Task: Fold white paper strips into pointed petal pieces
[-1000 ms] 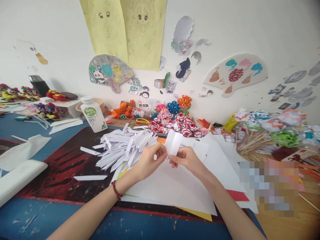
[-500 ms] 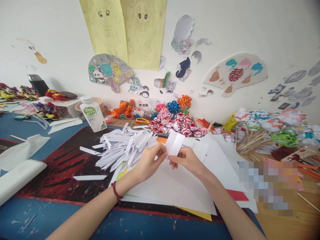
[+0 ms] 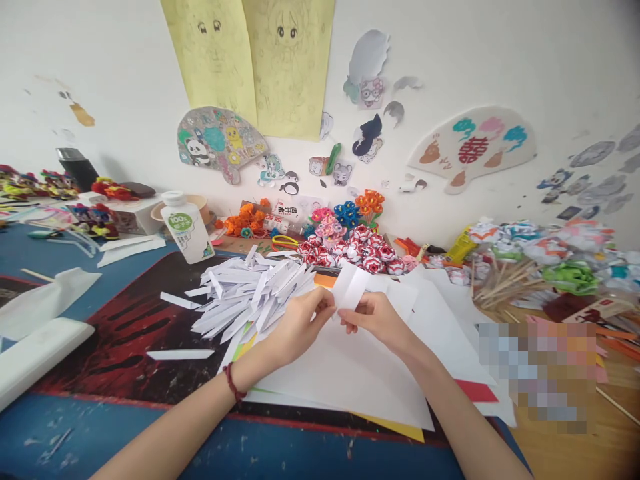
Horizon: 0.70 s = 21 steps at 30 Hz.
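Note:
Both my hands pinch a small white paper strip (image 3: 350, 287) held upright above the table's middle. My left hand (image 3: 295, 327), a red cord on its wrist, grips the strip's lower left edge with thumb and fingers closed. My right hand (image 3: 377, 320) pinches the lower right edge. The strip shows a lengthwise crease. Just left of my hands lies a heap of folded white paper strips (image 3: 250, 297). Under my hands lie large white paper sheets (image 3: 350, 380) over coloured ones.
A white bottle with a green label (image 3: 186, 230) stands at the back left. Paper flowers (image 3: 350, 243) crowd the back by the wall. Wooden sticks and coloured paper balls (image 3: 530, 260) fill the right. Loose strips (image 3: 180, 355) lie on the red mat.
The hands and the strip have barely shifted; the strip stays pinched between both hands at the same spot.

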Each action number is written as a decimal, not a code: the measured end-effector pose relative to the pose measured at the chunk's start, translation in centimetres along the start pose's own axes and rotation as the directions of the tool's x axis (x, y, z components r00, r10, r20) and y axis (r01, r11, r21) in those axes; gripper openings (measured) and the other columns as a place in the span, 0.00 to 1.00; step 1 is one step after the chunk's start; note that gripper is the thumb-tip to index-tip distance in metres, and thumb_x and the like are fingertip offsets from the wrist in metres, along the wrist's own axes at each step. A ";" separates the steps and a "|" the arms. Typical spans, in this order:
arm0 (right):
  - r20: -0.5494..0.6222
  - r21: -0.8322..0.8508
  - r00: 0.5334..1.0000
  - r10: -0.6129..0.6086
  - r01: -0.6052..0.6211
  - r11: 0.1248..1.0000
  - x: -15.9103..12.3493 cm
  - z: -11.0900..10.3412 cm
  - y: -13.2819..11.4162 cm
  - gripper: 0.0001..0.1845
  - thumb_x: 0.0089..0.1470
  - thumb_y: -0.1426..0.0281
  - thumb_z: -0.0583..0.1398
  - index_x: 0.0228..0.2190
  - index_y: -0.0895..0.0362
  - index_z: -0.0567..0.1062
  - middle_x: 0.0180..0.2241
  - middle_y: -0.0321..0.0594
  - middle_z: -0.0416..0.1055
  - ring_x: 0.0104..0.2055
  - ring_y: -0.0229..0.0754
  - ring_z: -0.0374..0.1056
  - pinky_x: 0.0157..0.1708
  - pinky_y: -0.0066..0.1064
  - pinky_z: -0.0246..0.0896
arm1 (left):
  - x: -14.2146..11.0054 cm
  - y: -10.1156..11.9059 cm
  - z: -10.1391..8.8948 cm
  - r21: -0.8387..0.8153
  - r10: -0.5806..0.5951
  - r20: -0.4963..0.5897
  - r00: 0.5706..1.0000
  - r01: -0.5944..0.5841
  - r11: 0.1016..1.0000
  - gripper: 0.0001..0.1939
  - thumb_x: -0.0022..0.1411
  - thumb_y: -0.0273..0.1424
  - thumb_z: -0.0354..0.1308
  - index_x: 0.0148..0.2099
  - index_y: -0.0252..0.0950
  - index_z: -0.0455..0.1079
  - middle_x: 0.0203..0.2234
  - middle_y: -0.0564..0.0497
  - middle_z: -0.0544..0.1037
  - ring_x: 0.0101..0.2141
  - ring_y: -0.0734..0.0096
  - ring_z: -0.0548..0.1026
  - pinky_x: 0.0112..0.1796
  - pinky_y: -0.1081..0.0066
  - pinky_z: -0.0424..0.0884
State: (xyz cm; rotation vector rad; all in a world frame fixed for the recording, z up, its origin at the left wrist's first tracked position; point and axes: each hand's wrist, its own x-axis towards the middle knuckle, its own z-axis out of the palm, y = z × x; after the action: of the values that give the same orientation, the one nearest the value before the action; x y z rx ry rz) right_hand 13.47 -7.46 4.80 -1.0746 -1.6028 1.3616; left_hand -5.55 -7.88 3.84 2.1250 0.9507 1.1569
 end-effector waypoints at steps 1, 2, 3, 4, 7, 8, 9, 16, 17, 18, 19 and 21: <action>0.004 0.000 1.000 0.000 0.000 1.000 0.0 0.0 0.0 0.17 0.45 0.58 0.67 0.27 0.61 0.77 0.23 0.40 0.74 0.23 0.38 0.68 0.24 0.29 0.65 | 0.0 -0.1 0.1 0.003 0.002 -0.006 1.000 -0.002 1.000 0.03 0.65 0.27 0.50 0.36 0.36 0.63 0.28 0.54 0.72 0.29 0.74 0.70 0.32 0.73 0.65; 0.007 0.000 1.000 -0.002 0.002 1.000 0.0 0.0 0.0 0.17 0.45 0.58 0.66 0.26 0.61 0.77 0.23 0.40 0.73 0.23 0.38 0.68 0.24 0.29 0.65 | -0.1 -0.1 0.1 0.007 0.002 -0.010 1.000 -0.002 1.000 0.03 0.65 0.27 0.51 0.36 0.36 0.63 0.28 0.54 0.72 0.29 0.74 0.70 0.32 0.73 0.65; 0.009 -0.001 1.000 -0.003 0.003 1.000 0.0 0.1 0.0 0.17 0.45 0.58 0.66 0.26 0.61 0.77 0.22 0.40 0.73 0.23 0.38 0.68 0.24 0.30 0.65 | -0.1 -0.2 0.1 0.011 0.000 -0.012 1.000 0.001 1.000 0.03 0.64 0.27 0.51 0.36 0.37 0.63 0.28 0.54 0.72 0.29 0.74 0.70 0.32 0.73 0.65; 0.009 -0.001 1.000 -0.003 0.003 1.000 0.0 0.1 0.0 0.17 0.45 0.58 0.66 0.26 0.61 0.78 0.22 0.41 0.74 0.23 0.38 0.68 0.24 0.30 0.65 | -0.2 -0.2 0.2 0.016 -0.004 -0.012 1.000 0.004 1.000 0.03 0.64 0.27 0.51 0.36 0.37 0.63 0.28 0.54 0.72 0.29 0.75 0.70 0.32 0.73 0.65; 0.008 0.003 1.000 -0.002 0.002 1.000 -0.1 0.1 0.1 0.17 0.45 0.58 0.66 0.27 0.61 0.78 0.24 0.42 0.74 0.23 0.38 0.69 0.24 0.30 0.65 | -0.2 -0.1 0.2 0.029 -0.009 -0.009 1.000 0.010 1.000 0.03 0.64 0.26 0.51 0.36 0.37 0.63 0.28 0.54 0.72 0.29 0.75 0.70 0.32 0.73 0.65; 0.009 0.005 1.000 -0.002 0.002 1.000 -0.1 0.1 0.1 0.17 0.45 0.58 0.66 0.27 0.61 0.78 0.24 0.42 0.74 0.23 0.38 0.69 0.24 0.30 0.65 | -0.2 -0.1 0.2 0.034 -0.010 -0.010 1.000 0.011 0.999 0.03 0.64 0.26 0.51 0.36 0.37 0.63 0.28 0.54 0.72 0.29 0.75 0.70 0.32 0.73 0.65; 0.009 0.008 1.000 -0.003 0.003 1.000 -0.1 0.1 0.1 0.16 0.45 0.59 0.66 0.27 0.62 0.78 0.24 0.42 0.74 0.23 0.38 0.69 0.24 0.30 0.65 | -0.2 -0.1 0.2 0.040 -0.012 -0.010 1.000 0.012 0.999 0.03 0.64 0.26 0.51 0.36 0.36 0.63 0.28 0.54 0.72 0.29 0.75 0.70 0.32 0.73 0.64; -0.013 0.007 1.000 -0.002 0.003 1.000 0.0 0.4 0.2 0.14 0.45 0.61 0.67 0.27 0.61 0.78 0.24 0.41 0.74 0.23 0.37 0.68 0.24 0.29 0.65 | -0.3 -0.4 0.4 0.071 -0.008 -0.014 1.000 0.009 0.997 0.03 0.65 0.27 0.50 0.36 0.37 0.63 0.29 0.54 0.72 0.29 0.74 0.69 0.31 0.73 0.63; -0.025 0.007 1.000 -0.005 0.005 1.000 0.1 0.4 0.3 0.14 0.45 0.61 0.67 0.26 0.61 0.78 0.23 0.40 0.74 0.22 0.37 0.68 0.24 0.29 0.65 | -0.3 -0.3 0.4 0.064 -0.011 -0.016 1.000 0.012 0.998 0.03 0.65 0.27 0.50 0.36 0.37 0.63 0.29 0.54 0.72 0.29 0.74 0.69 0.32 0.73 0.64; -0.036 0.008 0.999 -0.008 0.008 1.000 0.1 0.5 0.4 0.14 0.45 0.62 0.67 0.26 0.61 0.78 0.23 0.40 0.74 0.22 0.37 0.67 0.23 0.29 0.64 | -0.3 -0.3 0.4 0.047 -0.017 -0.019 1.000 0.018 0.999 0.03 0.65 0.27 0.50 0.36 0.37 0.63 0.29 0.54 0.72 0.29 0.74 0.70 0.32 0.73 0.64; -0.049 0.010 0.999 -0.012 0.013 1.000 0.2 0.6 0.4 0.13 0.45 0.62 0.67 0.26 0.61 0.78 0.22 0.39 0.73 0.22 0.36 0.67 0.23 0.28 0.64 | -0.3 -0.2 0.4 0.019 -0.027 -0.024 0.999 0.027 0.999 0.03 0.65 0.27 0.51 0.36 0.37 0.63 0.29 0.54 0.72 0.29 0.74 0.70 0.32 0.73 0.64; -0.073 0.017 0.997 -0.019 0.021 1.000 0.3 0.6 0.5 0.12 0.45 0.64 0.67 0.26 0.61 0.78 0.22 0.39 0.73 0.21 0.36 0.67 0.22 0.28 0.63 | -0.1 -0.1 0.4 -0.065 -0.060 -0.042 0.997 0.057 0.996 0.03 0.64 0.27 0.52 0.41 0.37 0.63 0.29 0.54 0.72 0.30 0.74 0.71 0.33 0.73 0.66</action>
State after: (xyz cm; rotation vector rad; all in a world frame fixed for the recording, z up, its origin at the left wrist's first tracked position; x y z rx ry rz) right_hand 12.91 -7.38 4.18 -1.0828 -1.5421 1.3062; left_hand -5.30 -7.96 3.51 2.0154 0.9764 1.1938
